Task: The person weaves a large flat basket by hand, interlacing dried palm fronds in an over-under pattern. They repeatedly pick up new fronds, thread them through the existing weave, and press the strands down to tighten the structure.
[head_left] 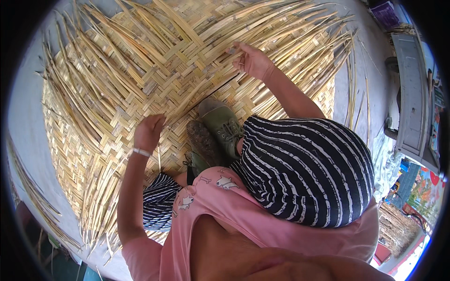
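A large mat [70, 154] of pale, flat reed strips woven in a diagonal pattern lies beneath me. My left hand [149, 132], with a light band at the wrist, is closed at the near end of a long reed strip [191, 97]. The strip slants up and right across the weave; the fingertips on it are partly hidden. Over the mat's right half my right hand [253, 62] hovers near the strip's far end, fingers half curled and apart, with a ring on one. Nothing shows in its grasp. A narrow dark gap [218, 90] runs between the hands.
Loose unwoven strip ends [70, 89] fan out past the mat's left and right sides. My green shoes [219, 122] rest on the weave between my hands. More strips [33, 187] lie on the grey floor at left. A grey metal cart-like object [412, 89] stands at right.
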`<state>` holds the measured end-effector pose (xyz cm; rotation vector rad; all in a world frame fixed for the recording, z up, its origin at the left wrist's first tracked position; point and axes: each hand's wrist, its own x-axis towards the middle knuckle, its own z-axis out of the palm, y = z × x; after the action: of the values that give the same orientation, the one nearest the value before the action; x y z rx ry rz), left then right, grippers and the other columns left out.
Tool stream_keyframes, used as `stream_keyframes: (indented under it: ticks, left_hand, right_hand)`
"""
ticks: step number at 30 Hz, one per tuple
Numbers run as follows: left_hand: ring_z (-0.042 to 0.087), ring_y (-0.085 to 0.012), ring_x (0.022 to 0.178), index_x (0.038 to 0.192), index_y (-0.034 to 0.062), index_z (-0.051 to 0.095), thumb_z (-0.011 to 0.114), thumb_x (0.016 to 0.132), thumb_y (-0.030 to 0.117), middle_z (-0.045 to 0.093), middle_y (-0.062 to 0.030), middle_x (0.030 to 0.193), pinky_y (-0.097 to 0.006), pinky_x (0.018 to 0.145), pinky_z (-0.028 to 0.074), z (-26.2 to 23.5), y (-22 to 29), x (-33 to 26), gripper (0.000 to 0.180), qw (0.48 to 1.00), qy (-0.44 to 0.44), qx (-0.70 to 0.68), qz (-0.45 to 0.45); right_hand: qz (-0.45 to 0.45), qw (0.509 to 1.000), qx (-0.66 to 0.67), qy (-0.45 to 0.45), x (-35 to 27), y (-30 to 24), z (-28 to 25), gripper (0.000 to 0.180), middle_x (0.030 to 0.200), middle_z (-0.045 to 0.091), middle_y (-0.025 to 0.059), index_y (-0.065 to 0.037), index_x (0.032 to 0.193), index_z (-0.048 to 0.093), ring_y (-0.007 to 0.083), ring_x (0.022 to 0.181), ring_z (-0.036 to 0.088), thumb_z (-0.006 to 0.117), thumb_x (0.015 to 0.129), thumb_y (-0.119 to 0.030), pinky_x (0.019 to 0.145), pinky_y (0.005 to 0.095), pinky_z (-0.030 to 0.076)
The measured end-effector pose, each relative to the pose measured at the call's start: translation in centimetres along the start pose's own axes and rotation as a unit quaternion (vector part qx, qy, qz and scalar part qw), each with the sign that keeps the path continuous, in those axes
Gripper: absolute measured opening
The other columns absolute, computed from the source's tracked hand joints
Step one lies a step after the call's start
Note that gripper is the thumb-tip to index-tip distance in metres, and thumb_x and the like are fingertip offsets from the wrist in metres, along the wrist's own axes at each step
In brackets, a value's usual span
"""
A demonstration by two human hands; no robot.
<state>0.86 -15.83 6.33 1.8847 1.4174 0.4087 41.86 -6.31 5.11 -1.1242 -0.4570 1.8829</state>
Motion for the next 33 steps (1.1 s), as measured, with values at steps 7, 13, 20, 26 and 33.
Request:
stream_keyframes:
  ticks: [7, 13, 20, 26, 33]
  left_hand:
    - [0.057, -0.0302, 0.079, 0.101, 0.012, 0.07, 0.064, 0.083, 0.009, 0.061, -0.0087, 0.079, -0.043, 0.072, 0.048, -3.4, -3.1, -9.3, 0.019, 0.979, 0.064, 0.189, 0.048]
    - [0.061, -0.0321, 0.085, 0.097, 0.0091, 0.071, 0.065, 0.083, 0.011, 0.064, -0.0093, 0.085, -0.043, 0.076, 0.049, -5.1, -9.4, -15.4, 0.015, 0.977, 0.09, 0.154, -0.115]
    - [0.065, -0.0364, 0.083, 0.099, 0.0041, 0.066, 0.064, 0.089, 0.028, 0.068, -0.0186, 0.09, -0.041, 0.074, 0.051, -4.1, -7.4, -10.2, 0.025, 0.99, 0.004, 0.021, -0.137]
    - [0.063, -0.0171, 0.078, 0.103, 0.002, 0.067, 0.066, 0.09, 0.03, 0.069, -0.0086, 0.087, -0.031, 0.075, 0.05, -3.6, -1.8, -3.1, 0.03, 0.973, -0.067, -0.127, -0.182]
    - [0.057, -0.0119, 0.076, 0.099, 0.0008, 0.066, 0.066, 0.092, 0.03, 0.065, -0.0043, 0.081, -0.029, 0.071, 0.048, -1.8, -2.6, 0.4, 0.03, 0.968, -0.057, -0.159, -0.187]
  right_hand:
    - [0.006, 0.999, -0.036, -0.006, 1.3, 0.3, -1.1, 0.027, 0.106, 0.067, 0.0081, -0.01, 0.111, 0.061, 0.0153, 0.074, 0.063, 0.057, 0.098, -0.034, 0.07, 0.0299, 0.056]
    - [0.012, 0.999, -0.042, 0.024, 2.2, 0.2, 2.0, 0.019, 0.087, 0.067, 0.0028, -0.009, 0.097, 0.064, 0.0173, 0.074, 0.066, 0.066, 0.094, -0.027, 0.067, 0.0309, 0.056]
    - [-0.014, 0.997, -0.052, -0.055, 2.5, 0.1, 3.3, 0.016, 0.087, 0.066, 0.0036, -0.007, 0.1, 0.063, 0.0168, 0.077, 0.066, 0.07, 0.091, -0.018, 0.069, 0.0303, 0.058]
    - [-0.036, 0.993, -0.08, -0.079, 3.8, -0.9, 2.7, 0.008, 0.083, 0.067, 0.0024, -0.009, 0.096, 0.066, 0.0149, 0.075, 0.065, 0.069, 0.091, -0.015, 0.069, 0.0304, 0.057]
    - [-0.07, 0.994, -0.078, -0.037, 3.8, -1.3, 1.2, 0.005, 0.086, 0.068, 0.0022, -0.01, 0.091, 0.067, 0.015, 0.075, 0.066, 0.07, 0.09, -0.013, 0.067, 0.0294, 0.056]
